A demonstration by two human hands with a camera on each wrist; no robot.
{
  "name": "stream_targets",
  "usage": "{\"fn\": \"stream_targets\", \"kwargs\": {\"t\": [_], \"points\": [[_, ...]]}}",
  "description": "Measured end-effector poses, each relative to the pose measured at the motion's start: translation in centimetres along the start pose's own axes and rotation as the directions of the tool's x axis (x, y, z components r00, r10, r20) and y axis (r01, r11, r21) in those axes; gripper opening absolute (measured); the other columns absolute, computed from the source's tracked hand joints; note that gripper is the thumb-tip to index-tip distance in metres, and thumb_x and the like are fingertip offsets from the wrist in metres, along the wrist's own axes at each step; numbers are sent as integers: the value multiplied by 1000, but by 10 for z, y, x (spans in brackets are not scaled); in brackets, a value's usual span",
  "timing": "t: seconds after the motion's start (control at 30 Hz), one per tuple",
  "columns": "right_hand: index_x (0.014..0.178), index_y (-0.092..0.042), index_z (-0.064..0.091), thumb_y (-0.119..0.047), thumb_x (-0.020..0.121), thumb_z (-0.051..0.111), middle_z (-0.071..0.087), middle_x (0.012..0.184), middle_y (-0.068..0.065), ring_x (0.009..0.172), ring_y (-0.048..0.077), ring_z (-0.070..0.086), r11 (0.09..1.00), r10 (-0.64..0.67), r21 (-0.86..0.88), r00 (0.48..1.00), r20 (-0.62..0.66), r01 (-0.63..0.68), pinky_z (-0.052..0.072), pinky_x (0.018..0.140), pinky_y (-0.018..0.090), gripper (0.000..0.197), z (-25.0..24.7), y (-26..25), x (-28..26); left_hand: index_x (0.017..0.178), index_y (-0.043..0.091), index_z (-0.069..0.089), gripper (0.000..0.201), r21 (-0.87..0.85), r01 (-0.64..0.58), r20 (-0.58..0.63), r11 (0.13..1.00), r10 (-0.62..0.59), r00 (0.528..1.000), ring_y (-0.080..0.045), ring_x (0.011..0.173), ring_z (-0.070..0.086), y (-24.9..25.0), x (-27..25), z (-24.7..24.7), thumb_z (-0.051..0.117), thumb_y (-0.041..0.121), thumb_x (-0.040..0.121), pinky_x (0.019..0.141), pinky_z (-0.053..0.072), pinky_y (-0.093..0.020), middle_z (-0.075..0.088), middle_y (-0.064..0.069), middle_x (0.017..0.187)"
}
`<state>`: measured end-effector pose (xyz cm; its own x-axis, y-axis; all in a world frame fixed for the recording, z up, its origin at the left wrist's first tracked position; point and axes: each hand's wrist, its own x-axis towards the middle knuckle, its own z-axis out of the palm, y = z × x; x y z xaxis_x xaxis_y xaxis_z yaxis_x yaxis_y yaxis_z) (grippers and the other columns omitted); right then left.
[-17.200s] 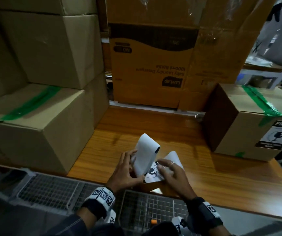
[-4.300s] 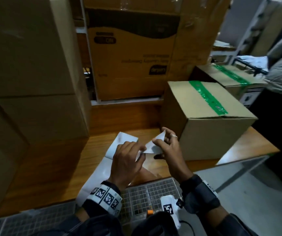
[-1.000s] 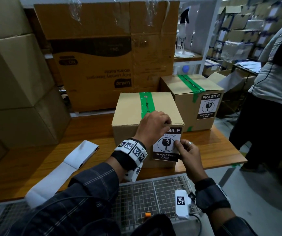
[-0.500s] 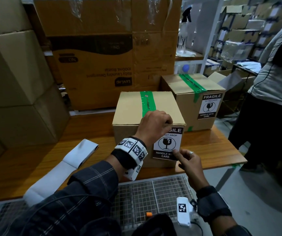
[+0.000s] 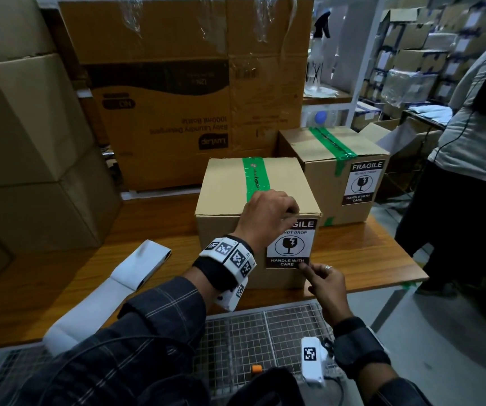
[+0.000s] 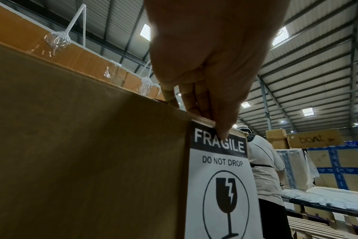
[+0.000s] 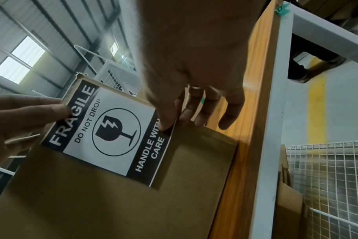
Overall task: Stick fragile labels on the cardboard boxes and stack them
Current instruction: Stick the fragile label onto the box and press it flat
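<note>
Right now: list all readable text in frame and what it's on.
"FRAGILE / DO NOT DROP / HANDLE WITH CARE": label on the near box.
"FRAGILE / HANDLE WITH CARE": label on the far box; its small middle line is blurred.
"boAt": distant carton.
"Baby Laundry Detergent", upside down: big carton; its logo is unclear.
Green tape print: too small.

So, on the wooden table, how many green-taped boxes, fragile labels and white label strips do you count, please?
Green-taped boxes: 2, near box and far box
Fragile labels: 2, near label and far label
White label strip: 1
Total: 5
</note>
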<state>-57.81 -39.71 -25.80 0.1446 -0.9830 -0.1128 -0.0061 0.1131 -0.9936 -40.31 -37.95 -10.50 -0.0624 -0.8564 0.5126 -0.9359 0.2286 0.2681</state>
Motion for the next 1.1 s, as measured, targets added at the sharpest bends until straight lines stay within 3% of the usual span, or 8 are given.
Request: {"fn": "stream_targets", "kwargs": {"t": [0.17,0.3,0.5,0.6,0.77,0.83,0.97,1.1], "points": [[92,-6,72,-19,95,71,75,93,12,88,27,65,999,24,-37,999,-25,-25,54,75,43,14,-1,12,3,98,19,76,12,-3,-4,-2,1000,4,1000,-17,94,64,0,-1,0,78,24,88,97,48,-44,74,4,98],[100,-8,69,-23,91,75,73,99,11,100,33,68,997,50,-59,997,-55,-53,57,84,50,18,-1,17,7,97,19,76,10,-7,1,-6,1000,-1,1000,-18,94,64,-1,-1,1,77,24,88,96,48,-44,74,4,97],[132,-21,48,-52,67,86,56,125,4,113,24,57,985,-30,-171,996,-83,16,55,94,46,81,11,17,6,100,19,75,14,1,-13,-27,1000,13,1000,-18,97,64,-1,-2,1,78,25,88,100,47,-45,74,4,100],[131,-23,48,-61,67,83,56,127,3,115,22,57,976,-114,-197,989,-98,93,53,91,36,82,20,5,7,108,18,71,27,21,-55,22,998,54,998,-20,107,58,-2,-5,0,81,25,84,101,46,-44,69,2,109],[130,-25,48,-63,69,81,59,129,4,117,23,58,983,-114,-155,987,-113,96,56,92,41,79,22,-4,12,129,22,62,62,296,-140,18,945,141,990,-28,124,53,-15,-28,4,87,34,74,111,38,-47,61,-7,131],[132,-22,49,-61,69,80,59,127,5,115,23,58,984,-105,-157,989,-106,88,55,90,40,81,22,-2,11,137,21,56,72,347,-110,-18,931,124,992,-30,129,51,-22,-41,7,88,34,74,115,37,-51,59,-9,136],[130,-21,52,-56,71,79,62,129,9,115,26,60,990,-46,-138,994,-97,32,56,95,50,74,19,12,12,146,19,45,80,356,-40,-168,934,106,980,-32,138,44,-34,-67,3,85,35,78,121,28,-53,52,-14,146],[137,-16,50,-30,83,82,61,132,11,112,24,60,992,-10,-122,999,-42,5,53,75,29,65,13,25,10,146,15,45,65,173,122,-409,977,-41,912,-29,140,41,-55,-105,-8,73,34,90,118,33,-46,48,-13,148]]}}
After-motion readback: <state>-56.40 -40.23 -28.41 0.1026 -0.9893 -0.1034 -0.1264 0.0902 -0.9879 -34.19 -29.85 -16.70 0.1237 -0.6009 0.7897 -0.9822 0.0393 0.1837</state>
